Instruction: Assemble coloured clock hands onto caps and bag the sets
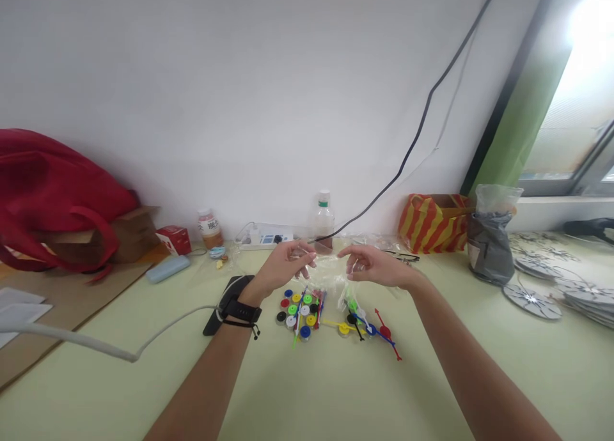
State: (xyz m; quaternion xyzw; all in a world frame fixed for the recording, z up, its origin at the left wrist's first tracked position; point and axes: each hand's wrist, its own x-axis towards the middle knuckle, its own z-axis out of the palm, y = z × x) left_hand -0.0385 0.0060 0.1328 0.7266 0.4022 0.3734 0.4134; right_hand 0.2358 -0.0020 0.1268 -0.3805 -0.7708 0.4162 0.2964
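Note:
A clear plastic bag (327,275) is stretched between my two hands above the table. My left hand (286,264), with a dark band on its wrist, pinches one side of it. On the opposite side my right hand (377,264) has its fingers curled on the film. Below the bag lies a cluster of small coloured round pieces (306,332) in blue, yellow, green, red, white and black, with thin arrow-shaped spinners among them. To the right, more arrow spinners (385,332) in red, blue, black, white and yellow lie loosely overlapped. The bag's lower part partly veils some pieces.
A black phone (215,319) with a cable lies by my left wrist. Behind stand a bottle (324,220), a jar (209,229) and a power strip (275,234). A striped bag (432,224), a grey bag (490,249) and stacked discs (532,299) are right; a red bag (62,179) is left.

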